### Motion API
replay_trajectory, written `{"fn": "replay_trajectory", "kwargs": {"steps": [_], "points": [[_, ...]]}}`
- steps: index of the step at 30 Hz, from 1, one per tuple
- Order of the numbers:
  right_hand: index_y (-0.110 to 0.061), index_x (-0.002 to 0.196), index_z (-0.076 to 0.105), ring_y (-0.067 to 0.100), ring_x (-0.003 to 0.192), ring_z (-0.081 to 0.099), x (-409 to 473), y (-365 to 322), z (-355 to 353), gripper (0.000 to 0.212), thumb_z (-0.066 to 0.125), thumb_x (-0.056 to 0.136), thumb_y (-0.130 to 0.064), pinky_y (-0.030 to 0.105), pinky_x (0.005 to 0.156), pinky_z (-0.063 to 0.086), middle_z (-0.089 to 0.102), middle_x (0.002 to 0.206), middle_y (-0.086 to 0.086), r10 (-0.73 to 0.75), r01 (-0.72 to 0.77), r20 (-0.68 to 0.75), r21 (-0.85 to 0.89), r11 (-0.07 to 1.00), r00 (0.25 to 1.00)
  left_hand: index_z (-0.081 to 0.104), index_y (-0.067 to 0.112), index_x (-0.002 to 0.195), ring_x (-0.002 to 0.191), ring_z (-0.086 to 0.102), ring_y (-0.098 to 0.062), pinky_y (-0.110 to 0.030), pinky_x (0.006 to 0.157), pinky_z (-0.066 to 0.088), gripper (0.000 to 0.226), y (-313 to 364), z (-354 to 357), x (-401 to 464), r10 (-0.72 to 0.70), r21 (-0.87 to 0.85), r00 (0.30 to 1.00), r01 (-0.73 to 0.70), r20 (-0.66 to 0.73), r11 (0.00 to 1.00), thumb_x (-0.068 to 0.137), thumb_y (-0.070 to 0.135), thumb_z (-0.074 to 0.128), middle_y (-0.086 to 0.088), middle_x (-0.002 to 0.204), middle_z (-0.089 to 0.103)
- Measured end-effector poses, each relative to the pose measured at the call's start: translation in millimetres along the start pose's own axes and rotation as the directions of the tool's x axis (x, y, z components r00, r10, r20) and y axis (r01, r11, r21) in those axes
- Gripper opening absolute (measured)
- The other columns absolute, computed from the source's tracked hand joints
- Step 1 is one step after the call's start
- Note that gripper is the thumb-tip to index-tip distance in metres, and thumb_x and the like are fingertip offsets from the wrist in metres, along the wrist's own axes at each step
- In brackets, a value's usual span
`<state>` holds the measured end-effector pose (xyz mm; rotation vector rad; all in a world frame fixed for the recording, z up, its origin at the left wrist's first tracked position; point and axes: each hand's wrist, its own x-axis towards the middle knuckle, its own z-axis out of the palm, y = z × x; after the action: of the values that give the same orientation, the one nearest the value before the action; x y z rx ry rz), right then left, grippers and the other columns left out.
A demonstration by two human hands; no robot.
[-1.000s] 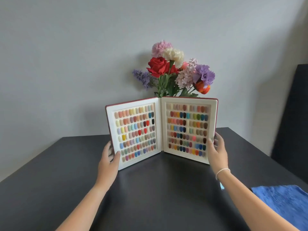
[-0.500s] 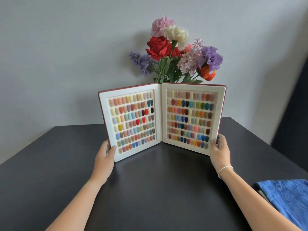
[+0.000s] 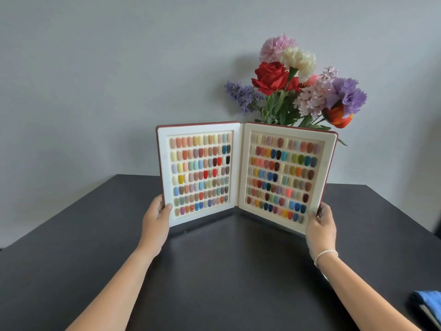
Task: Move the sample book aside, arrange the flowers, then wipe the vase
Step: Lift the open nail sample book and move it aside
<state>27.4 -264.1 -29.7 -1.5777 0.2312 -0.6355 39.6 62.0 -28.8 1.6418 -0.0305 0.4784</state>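
Note:
The sample book (image 3: 241,177) stands open and upright on the black table (image 3: 214,271), its two white pages filled with rows of coloured nail chips. My left hand (image 3: 156,219) grips the lower left edge of the book. My right hand (image 3: 321,224) grips its lower right edge. Behind the book rises a bunch of flowers (image 3: 296,87): red rose, pink, cream, purple and orange blooms. The vase is hidden behind the book.
A blue cloth (image 3: 429,304) lies at the table's right front edge, partly cut off by the frame. A plain grey wall (image 3: 95,80) stands close behind the table. A dark object shows at the far right edge.
Both hands have closed on the book's lower outer edges. The book sits further left relative to the flowers than before, and the view has shifted so the cloth is mostly out of frame.

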Motion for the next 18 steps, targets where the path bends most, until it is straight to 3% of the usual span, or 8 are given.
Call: {"fn": "replay_trajectory", "kwargs": {"steps": [3,11,14,18], "points": [[-0.024,0.113,0.043,0.019,0.097,0.054,-2,-3,35,0.024,0.046,0.092,-0.012,0.044,0.089,0.048,0.053,0.111,-0.003,-0.017,0.015,0.045,0.028,0.999,0.999,0.052,0.042,0.099,0.103,0.060,-0.008,-0.022,0.075,0.050,0.020,2,-30,8,0.017,0.022,0.998,-0.015,-0.061,1.000,0.093,0.023,0.048,0.016,0.109,0.062],[-0.024,0.109,0.046,0.021,0.096,0.055,4,-4,147,0.020,0.042,0.094,-0.012,0.033,0.082,0.045,0.055,0.106,-0.002,-0.034,0.011,0.227,0.103,0.995,0.973,0.053,0.040,0.104,0.100,0.062,-0.010,-0.022,0.070,0.052,0.020,-12,-107,29,-0.001,0.040,0.961,0.013,-0.277,0.999,0.093,0.025,0.048,0.019,0.107,0.061],[-0.018,0.119,0.045,0.019,0.096,0.054,9,-5,187,0.025,0.041,0.094,-0.012,0.032,0.084,0.045,0.055,0.109,-0.001,-0.048,0.021,0.282,0.099,0.995,0.958,0.053,0.036,0.107,0.101,0.061,-0.011,-0.022,0.071,0.051,0.021,-21,-124,40,-0.002,0.042,0.932,0.018,-0.362,0.999,0.094,0.022,0.046,0.018,0.106,0.061],[-0.022,0.110,0.045,0.017,0.093,0.055,22,-2,236,0.019,0.041,0.094,-0.012,0.036,0.086,0.047,0.056,0.105,-0.003,-0.048,0.016,0.349,0.097,0.995,0.936,0.053,0.035,0.108,0.103,0.059,-0.012,-0.025,0.075,0.050,0.023,-34,-137,58,-0.019,0.022,0.899,0.032,-0.437,0.999,0.095,0.020,0.044,0.011,0.112,0.061]]}}
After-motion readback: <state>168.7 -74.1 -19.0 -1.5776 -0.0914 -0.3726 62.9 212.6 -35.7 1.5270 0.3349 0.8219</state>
